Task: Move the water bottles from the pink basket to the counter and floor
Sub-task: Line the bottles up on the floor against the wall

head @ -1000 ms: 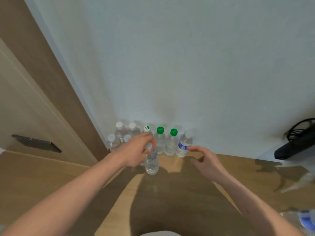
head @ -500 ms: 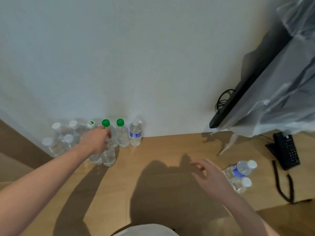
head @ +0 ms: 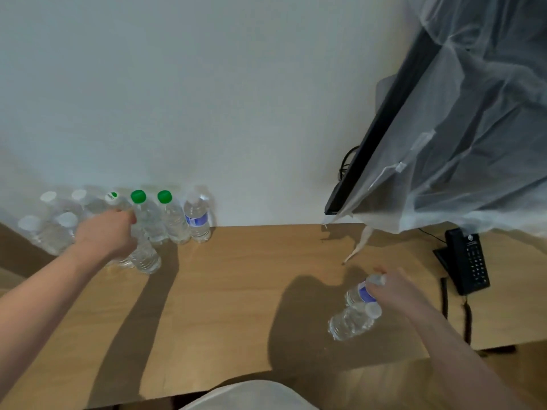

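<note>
Clear plastic water bottles [head: 174, 220] stand packed along the wall at the desk's [head: 236, 291] left end, likely to keep them from rolling; your left hand [head: 103, 235] is wrapped around one [head: 145, 255] in front. To the right, your right hand [head: 396, 291] closes on the blue-labelled bottle [head: 359, 291] lying beside another [head: 350, 321], its fingers hidden; the pink basket is out of view.

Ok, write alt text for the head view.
A person's left hand grips a clear bottle among bottles clustered against the wall, while the right hand touches a blue-labelled bottle lying on the wooden counter near a black telephone.
</note>
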Demonstrator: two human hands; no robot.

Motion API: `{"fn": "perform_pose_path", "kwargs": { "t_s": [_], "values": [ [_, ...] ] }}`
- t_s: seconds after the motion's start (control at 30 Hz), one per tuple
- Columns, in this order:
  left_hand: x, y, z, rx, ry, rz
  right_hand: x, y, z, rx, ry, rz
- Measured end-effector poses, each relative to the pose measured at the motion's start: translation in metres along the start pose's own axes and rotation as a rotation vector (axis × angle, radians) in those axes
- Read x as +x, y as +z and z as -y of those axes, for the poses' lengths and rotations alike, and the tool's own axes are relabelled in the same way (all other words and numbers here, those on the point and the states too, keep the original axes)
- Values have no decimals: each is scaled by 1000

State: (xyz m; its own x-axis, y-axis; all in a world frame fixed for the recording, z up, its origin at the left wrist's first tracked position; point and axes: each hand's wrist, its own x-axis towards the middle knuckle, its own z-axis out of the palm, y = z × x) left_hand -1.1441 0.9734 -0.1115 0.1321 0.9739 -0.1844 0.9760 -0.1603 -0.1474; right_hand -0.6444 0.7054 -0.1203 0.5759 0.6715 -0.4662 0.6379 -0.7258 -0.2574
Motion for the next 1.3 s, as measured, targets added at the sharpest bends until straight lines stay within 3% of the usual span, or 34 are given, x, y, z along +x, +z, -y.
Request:
{"fn": "perform_pose_path", "kwargs": {
  "t_s": [0.23, 0.33, 0.63, 0.9, 1.3],
  "values": [
    [-25, 20, -8, -156, -138, 22, 20, 8, 24, -20, -208, 68],
    [-26, 30, 0, -240, -125, 89, 21, 18, 54, -58, -314, 119],
    [-23, 35, -6, -505, -187, 82, 14, 62, 169, -43, -608, 285],
    [-62, 53, 17, -682, -188, -68, -8, 102, 298, 105, -755, 297],
    [-120, 41, 83, -783, -56, -96, -9, 162, 451, -61, -892, 230]
  ]
}}
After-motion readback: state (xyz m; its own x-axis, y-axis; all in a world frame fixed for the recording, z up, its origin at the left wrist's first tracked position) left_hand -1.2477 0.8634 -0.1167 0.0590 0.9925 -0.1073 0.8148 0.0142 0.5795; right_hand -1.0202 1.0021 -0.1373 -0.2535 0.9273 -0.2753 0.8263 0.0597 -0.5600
